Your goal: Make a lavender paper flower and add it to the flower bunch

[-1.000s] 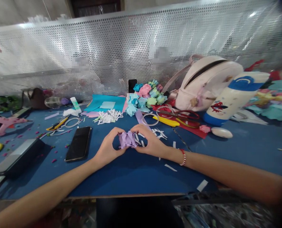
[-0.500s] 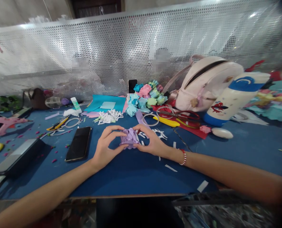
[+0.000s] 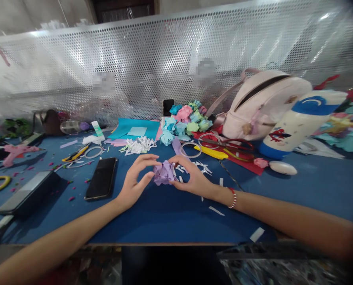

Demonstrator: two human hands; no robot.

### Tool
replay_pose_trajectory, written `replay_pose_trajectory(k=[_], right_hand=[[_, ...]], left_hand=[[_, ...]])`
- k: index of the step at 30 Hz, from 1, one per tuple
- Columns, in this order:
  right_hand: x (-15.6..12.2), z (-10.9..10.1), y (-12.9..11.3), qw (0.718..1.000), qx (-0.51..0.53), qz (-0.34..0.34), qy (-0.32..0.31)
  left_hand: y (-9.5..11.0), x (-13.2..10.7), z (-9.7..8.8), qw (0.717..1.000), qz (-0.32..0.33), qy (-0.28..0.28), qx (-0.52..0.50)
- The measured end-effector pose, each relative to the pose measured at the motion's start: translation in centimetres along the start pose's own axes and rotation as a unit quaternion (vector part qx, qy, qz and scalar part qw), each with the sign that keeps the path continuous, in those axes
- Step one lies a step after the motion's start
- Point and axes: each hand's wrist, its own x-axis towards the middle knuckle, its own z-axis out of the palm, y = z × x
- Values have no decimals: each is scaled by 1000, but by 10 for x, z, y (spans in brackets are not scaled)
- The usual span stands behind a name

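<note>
Above the blue table, my right hand (image 3: pixel 192 179) grips a small purple paper flower (image 3: pixel 164 173) from its right side, thumb below and fingers above. On the flower's left edge are the curved fingers and thumb of my left hand (image 3: pixel 137 180); its thumb tip lies beside the folded petals. Crumpled edges of lilac paper show between the two hands. White paper strips (image 3: pixel 204 168) lie just behind my right hand. A black phone (image 3: pixel 101 179) rests to the left of my left hand.
Behind the hands are a heap of coloured paper flowers (image 3: pixel 191 122), blue paper sheets (image 3: pixel 125 126) and a yellow cutter (image 3: pixel 211 152). A pale backpack (image 3: pixel 253 111) and a white-blue bottle (image 3: pixel 298 124) stand right. A pink glue gun (image 3: pixel 16 152) and power bank (image 3: pixel 27 192) lie left.
My left thumb has shifted from beneath the purple paper flower to its left edge. The flower has turned slightly. The whole view has shifted a little.
</note>
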Motion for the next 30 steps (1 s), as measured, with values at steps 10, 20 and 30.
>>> replay_pose_trajectory(k=[10, 20, 30], right_hand=[[3, 0, -4, 998, -40, -51, -8], [2, -1, -10, 990, -62, -123, -10], [1, -2, -14, 985, -89, -148, -14]], left_hand=[[-17, 4, 5, 980, -145, -25, -136], [-15, -1, 11, 872, -309, -96, -368], [-9, -1, 10, 806, -375, -109, -444]])
